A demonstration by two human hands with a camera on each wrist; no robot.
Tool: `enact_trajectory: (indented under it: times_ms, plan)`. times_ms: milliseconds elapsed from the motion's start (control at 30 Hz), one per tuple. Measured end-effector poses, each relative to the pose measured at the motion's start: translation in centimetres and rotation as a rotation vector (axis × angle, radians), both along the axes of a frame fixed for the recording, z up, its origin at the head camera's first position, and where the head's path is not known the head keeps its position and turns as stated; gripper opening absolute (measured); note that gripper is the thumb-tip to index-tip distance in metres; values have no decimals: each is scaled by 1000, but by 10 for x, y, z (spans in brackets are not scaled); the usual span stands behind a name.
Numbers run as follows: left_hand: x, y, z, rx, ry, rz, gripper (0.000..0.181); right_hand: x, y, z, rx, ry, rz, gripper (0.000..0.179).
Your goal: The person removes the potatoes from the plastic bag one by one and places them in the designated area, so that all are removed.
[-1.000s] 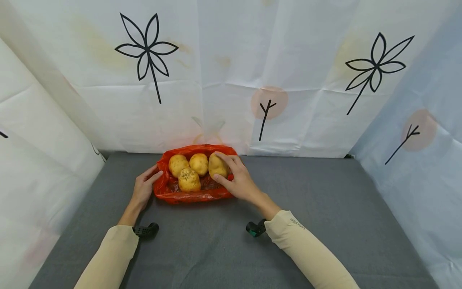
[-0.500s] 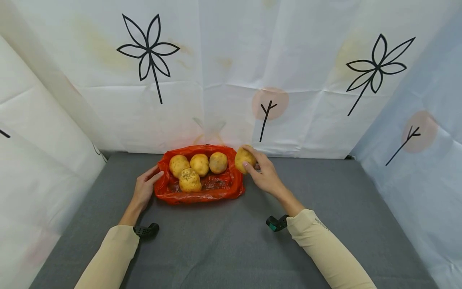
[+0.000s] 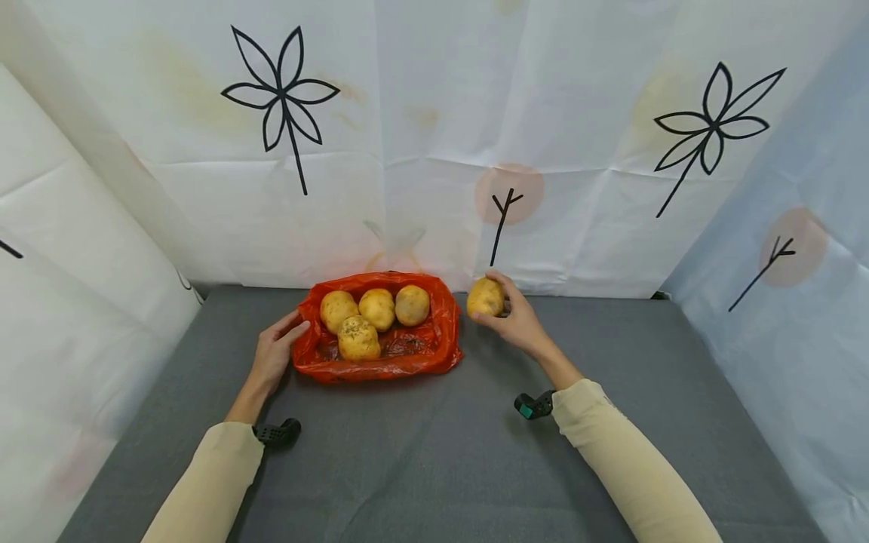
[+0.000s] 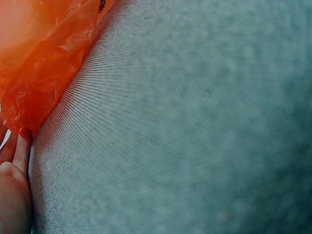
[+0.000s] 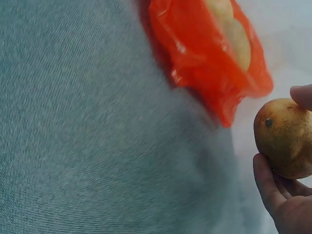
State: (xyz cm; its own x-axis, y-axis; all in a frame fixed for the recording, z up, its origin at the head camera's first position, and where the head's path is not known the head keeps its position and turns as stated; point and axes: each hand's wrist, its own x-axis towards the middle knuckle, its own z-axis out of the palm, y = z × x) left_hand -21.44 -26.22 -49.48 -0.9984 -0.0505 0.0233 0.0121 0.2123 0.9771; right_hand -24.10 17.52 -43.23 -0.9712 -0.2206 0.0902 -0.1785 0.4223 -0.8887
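A red plastic bag (image 3: 380, 368), its mouth spread wide, lies near the back of the table with several potatoes (image 3: 358, 338) inside. At the bag's left end, my left hand (image 3: 271, 354) holds the rim between thumb and fingers; the left wrist view shows fingertips (image 4: 22, 146) against the plastic. My right hand (image 3: 519, 320) grips a single potato (image 3: 485, 297) just right of the bag, apart from it. In the right wrist view, thumb and fingers go round this potato (image 5: 282, 139), with the bag (image 5: 195, 44) beyond.
A grey cloth (image 3: 407, 467) covers the table. Right behind the bag hangs a white curtain (image 3: 421, 113) with plant drawings, and similar fabric closes off the left and right sides. Each wrist wears a dark camera mount (image 3: 534, 405).
My right hand has lifted a potato out of the bag and carried it to the right, past the bag's right end. The left hand stays at the bag's left rim.
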Motion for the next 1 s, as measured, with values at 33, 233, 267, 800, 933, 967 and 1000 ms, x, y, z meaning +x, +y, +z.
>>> enact_trajectory:
  times_ms: [33,233,267,800,933,967,1000]
  plan:
    - [0,0,0,0,-1,-1,64,-2,1,-2,5,-23,-5,79]
    - [-1,0,-1,7,-11,2,66,-9,3,-13,19,-148,-9,73]
    - [-1,0,-1,7,-12,3,66,-10,4,-15,18,-159,-8,73]
    - [0,0,2,3,-18,8,62,-15,15,-15,-2,-276,84,74]
    - [1,0,2,15,-24,-2,61,-14,16,-14,23,-272,65,76]
    - [1,0,2,18,-25,-3,61,-13,17,-14,30,-271,61,77]
    - [1,0,2,20,-25,-4,60,-13,17,-15,36,-269,59,77]
